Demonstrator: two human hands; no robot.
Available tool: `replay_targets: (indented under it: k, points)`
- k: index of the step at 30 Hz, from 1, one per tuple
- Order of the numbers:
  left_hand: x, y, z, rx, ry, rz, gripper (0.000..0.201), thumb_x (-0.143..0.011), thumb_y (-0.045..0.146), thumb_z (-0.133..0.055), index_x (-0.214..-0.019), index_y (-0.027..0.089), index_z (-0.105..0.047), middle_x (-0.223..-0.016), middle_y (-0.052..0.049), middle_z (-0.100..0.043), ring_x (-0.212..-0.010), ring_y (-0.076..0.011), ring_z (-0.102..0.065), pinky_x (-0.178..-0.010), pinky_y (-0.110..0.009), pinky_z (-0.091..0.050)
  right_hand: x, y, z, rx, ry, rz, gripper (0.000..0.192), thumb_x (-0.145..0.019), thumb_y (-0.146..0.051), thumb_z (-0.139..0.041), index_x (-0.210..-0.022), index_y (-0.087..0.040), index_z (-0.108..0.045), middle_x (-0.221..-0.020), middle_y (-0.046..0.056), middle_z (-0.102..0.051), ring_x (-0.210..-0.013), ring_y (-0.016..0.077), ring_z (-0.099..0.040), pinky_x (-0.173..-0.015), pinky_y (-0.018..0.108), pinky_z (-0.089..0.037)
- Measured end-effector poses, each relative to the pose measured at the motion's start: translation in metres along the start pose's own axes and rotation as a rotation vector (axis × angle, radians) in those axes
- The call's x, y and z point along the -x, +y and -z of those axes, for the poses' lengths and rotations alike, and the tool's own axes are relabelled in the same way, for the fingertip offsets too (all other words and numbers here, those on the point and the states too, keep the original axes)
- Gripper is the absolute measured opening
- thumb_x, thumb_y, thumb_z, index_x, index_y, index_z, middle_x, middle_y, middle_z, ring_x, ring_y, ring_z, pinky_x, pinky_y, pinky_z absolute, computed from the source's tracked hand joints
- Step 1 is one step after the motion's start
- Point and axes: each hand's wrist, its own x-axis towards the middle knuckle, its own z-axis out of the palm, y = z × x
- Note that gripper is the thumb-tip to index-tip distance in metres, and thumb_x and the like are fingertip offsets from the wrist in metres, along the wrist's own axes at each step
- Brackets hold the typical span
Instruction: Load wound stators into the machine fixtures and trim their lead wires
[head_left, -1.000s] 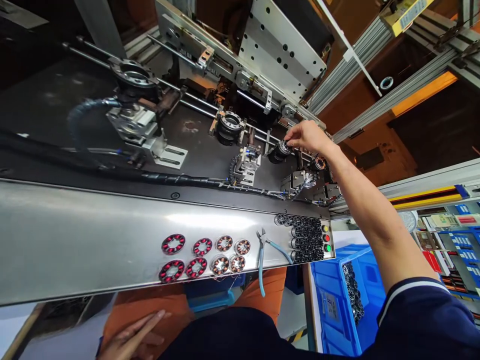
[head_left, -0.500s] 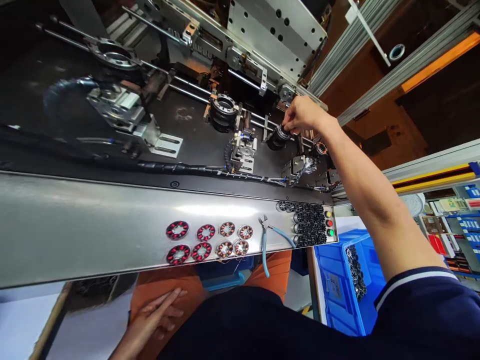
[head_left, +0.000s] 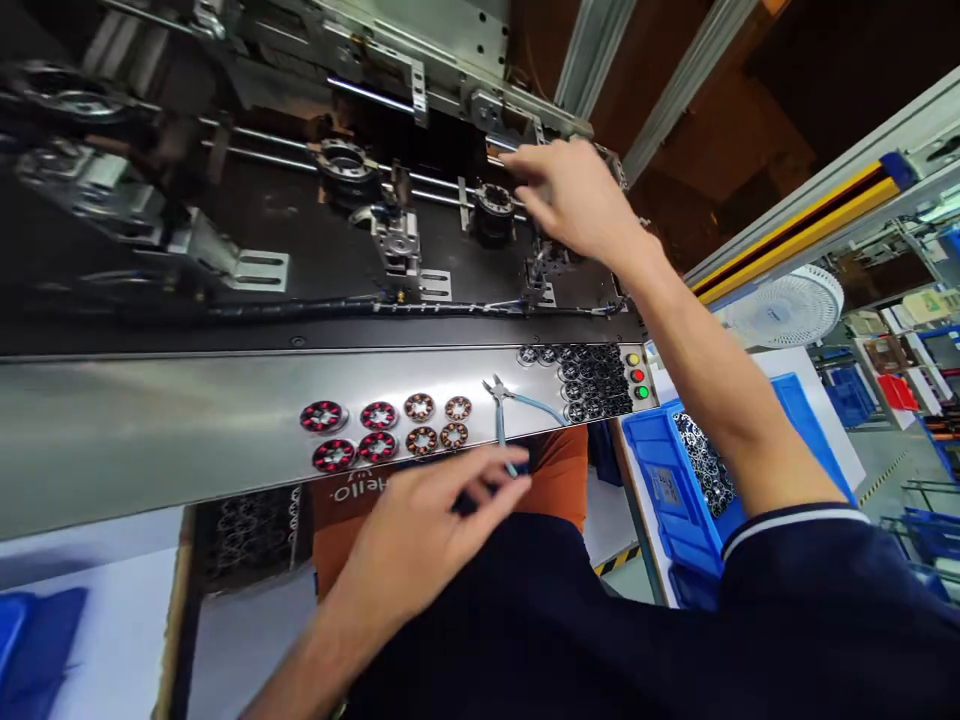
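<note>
My right hand point(head_left: 574, 200) hovers inside the machine with its fingers spread, just right of a black round fixture point(head_left: 494, 206) that holds a stator core; nothing is in it. My left hand point(head_left: 420, 535) is raised below the steel shelf point(head_left: 150, 420), fingers apart, its fingertips close to the handles of the blue-handled cutters point(head_left: 504, 415). Several wound stators point(head_left: 379, 430) with red and copper coils lie in two rows on the shelf.
A cluster of bare black stator cores point(head_left: 589, 385) lies at the shelf's right end beside yellow, red and green buttons point(head_left: 637, 376). A blue bin point(head_left: 690, 470) with more cores stands below right. Rails and fixtures fill the machine bed point(head_left: 225, 200). A white fan point(head_left: 784, 310) is at right.
My right hand has let go of the core on the fixture and drawn back to the right. My left hand has risen from my lap toward the cutters. The view has swung right.
</note>
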Motion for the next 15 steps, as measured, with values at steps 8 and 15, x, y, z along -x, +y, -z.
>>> replay_targets:
  k: [8, 15]
  points:
    - [-0.126, 0.012, -0.023, -0.774, 0.073, 0.125, 0.046, -0.118, 0.039, -0.064, -0.156, 0.013, -0.067, -0.144, -0.017, -0.076, -0.132, -0.0418, -0.076, -0.102, -0.047, -0.062, 0.136, 0.033, -0.08, 0.064, -0.183, 0.124, 0.041, -0.109, -0.037, -0.077, -0.143, -0.016, -0.084, -0.126, 0.016, -0.084, -0.12, 0.0345, -0.072, -0.108, 0.045, -0.053]
    - [-0.149, -0.01, -0.053, -0.839, 0.019, 0.196, 0.036, -0.115, 0.028, -0.064, -0.148, 0.016, -0.067, -0.141, -0.017, -0.077, -0.135, -0.0381, -0.073, -0.104, -0.046, -0.06, 0.134, 0.048, -0.129, -0.015, -0.158, 0.092, 0.033, -0.106, -0.035, -0.084, -0.133, -0.016, -0.085, -0.131, 0.016, -0.081, -0.123, 0.0338, -0.065, -0.105, 0.042, -0.044]
